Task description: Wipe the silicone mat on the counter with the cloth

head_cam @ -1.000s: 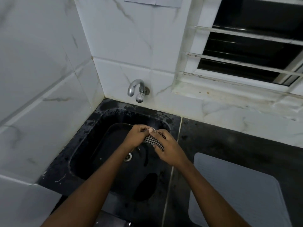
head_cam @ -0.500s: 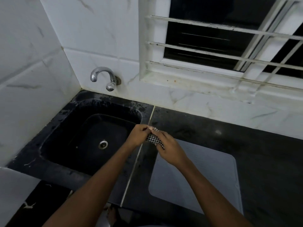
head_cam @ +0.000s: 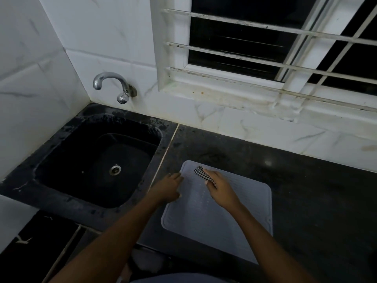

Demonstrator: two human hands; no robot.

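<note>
Silicone mat (head_cam: 224, 217): lay flat on the dark counter (head_cam: 306, 180), just right of the sink. Pale grey, rounded at the corners, ribbed across the top. Reached close to the counter's front lip at its near side.

Cloth (head_cam: 201, 174): black-and-white checked and bunched small. Sat on the mat near its far left corner, pressed down under the right hand, with one crumpled end poking out beyond the fingertips.

Right hand (head_cam: 221, 188): reached in over the mat from the lower right. Gripped the cloth with fingers curled over it and thumb tucked against its near side, and bore the fabric down onto the mat.

Left hand (head_cam: 168, 187): stretched forward, palm down, at the mat's left edge, with fingers loosely extended and slightly spread. Held nothing. Met the mat's rim at the fingertips; could not tell whether pressed on it or only hovered.

Both hands: near each other but apart, with a strip of bare mat between.

Sink (head_cam: 61, 160): black, sunk into the counter at the left, with a round metal drain (head_cam: 115, 169) in the middle of the basin. Speckled along the rim.

Tap (head_cam: 111, 83): chrome, fixed to the white tiled wall (head_cam: 102, 37) above the sink's back edge. Curved over toward the left.

Window (head_cam: 255, 43): stood above the counter at the right, dark behind white horizontal bars. Stained along the sill.
</note>
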